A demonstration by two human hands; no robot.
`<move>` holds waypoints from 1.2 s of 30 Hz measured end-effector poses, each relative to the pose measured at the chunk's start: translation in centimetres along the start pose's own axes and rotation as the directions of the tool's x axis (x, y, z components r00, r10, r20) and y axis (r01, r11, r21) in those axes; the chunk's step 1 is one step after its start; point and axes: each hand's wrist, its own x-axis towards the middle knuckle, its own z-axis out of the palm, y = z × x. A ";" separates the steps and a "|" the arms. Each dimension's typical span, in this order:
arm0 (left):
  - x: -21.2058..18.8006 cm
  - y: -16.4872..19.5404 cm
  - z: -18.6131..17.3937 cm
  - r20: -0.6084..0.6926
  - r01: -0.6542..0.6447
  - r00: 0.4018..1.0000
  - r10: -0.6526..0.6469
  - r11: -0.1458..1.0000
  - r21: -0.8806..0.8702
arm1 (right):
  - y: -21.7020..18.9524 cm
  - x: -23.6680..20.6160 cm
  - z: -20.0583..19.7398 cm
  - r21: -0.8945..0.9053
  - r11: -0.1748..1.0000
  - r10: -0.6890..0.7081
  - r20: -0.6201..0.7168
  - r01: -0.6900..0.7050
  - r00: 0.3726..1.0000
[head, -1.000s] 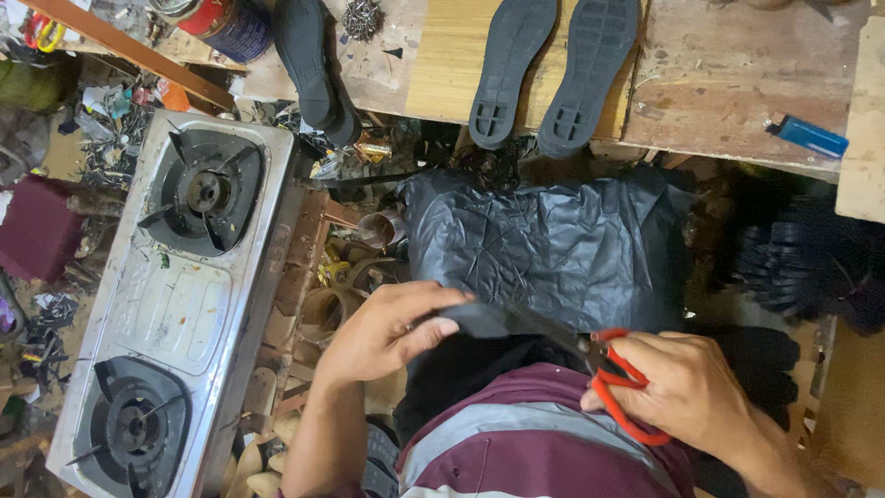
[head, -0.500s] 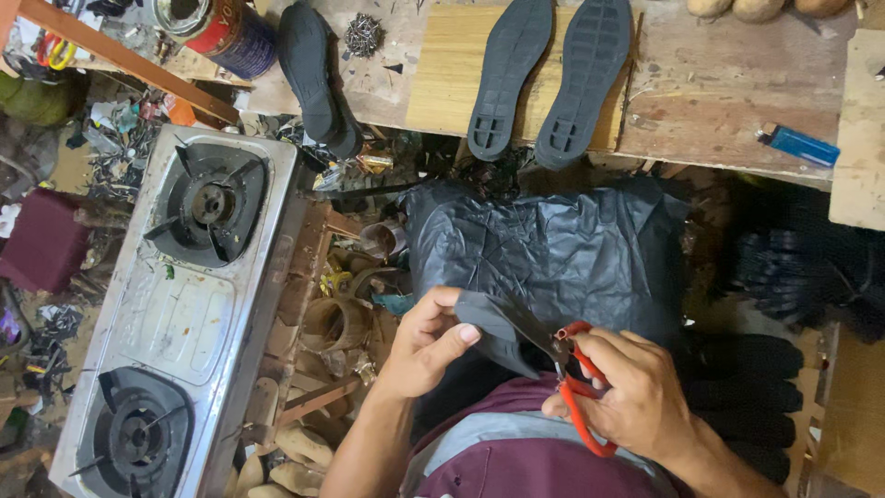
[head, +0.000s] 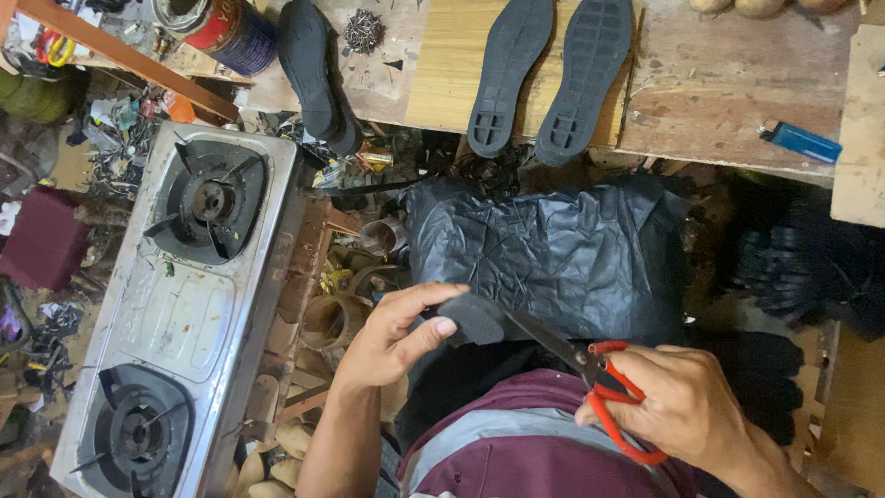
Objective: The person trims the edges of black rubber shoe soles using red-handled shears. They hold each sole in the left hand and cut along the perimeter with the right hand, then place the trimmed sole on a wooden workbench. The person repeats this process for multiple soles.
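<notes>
My left hand (head: pixel 392 337) pinches a small dark grey piece of sheet material (head: pixel 473 317) between thumb and fingers, just above my lap. Red-handled scissors (head: pixel 590 378) sit in my right hand (head: pixel 687 406), and their blades reach up-left to the edge of that piece. A crumpled black plastic sheet (head: pixel 553 254) lies just beyond both hands, covering something bulky. I wear a maroon and grey shirt (head: pixel 516 452).
Two black shoe soles (head: pixel 548 74) lie on a wooden bench (head: pixel 728 92), with a third sole (head: pixel 313 69), a paint can (head: pixel 226 28), a pile of nails (head: pixel 363 29) and a blue lighter (head: pixel 802 141). A two-burner steel stove (head: pixel 184 304) stands at left amid clutter.
My left hand lifted from the black sheet and took the grey piece in a pinch. The scissors in my right hand swung in and their blades now meet the piece.
</notes>
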 end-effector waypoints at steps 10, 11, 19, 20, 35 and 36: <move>1.6 -3.7 4.4 -0.173 -0.029 0.981 -0.085 0.822 -0.569 | 0.4 0.4 1.7 0.101 0.976 0.200 -0.095 -0.190 0.975; 1.6 -3.8 4.5 -0.145 -0.006 0.982 -0.121 0.748 -0.664 | 0.4 0.5 1.9 0.078 0.976 0.209 -0.083 -0.202 0.974; 2.6 -3.2 5.5 0.103 0.218 0.949 -0.298 0.384 -0.897 | 0.3 1.3 1.8 -0.164 0.984 0.038 -0.203 -0.072 0.978; 2.4 -3.0 5.7 0.109 0.241 0.941 -0.320 0.409 -0.880 | 0.4 1.4 1.7 -0.211 0.974 0.036 -0.201 -0.079 0.979; 1.1 0.1 4.6 0.402 0.599 0.789 -0.464 0.440 -0.669 | 1.6 1.3 -0.5 -0.346 0.933 -0.123 -0.046 0.100 0.991; 1.0 0.3 4.4 0.413 0.611 0.776 -0.476 0.407 -0.679 | 1.7 1.3 -0.7 -0.366 0.923 -0.131 -0.017 0.116 0.991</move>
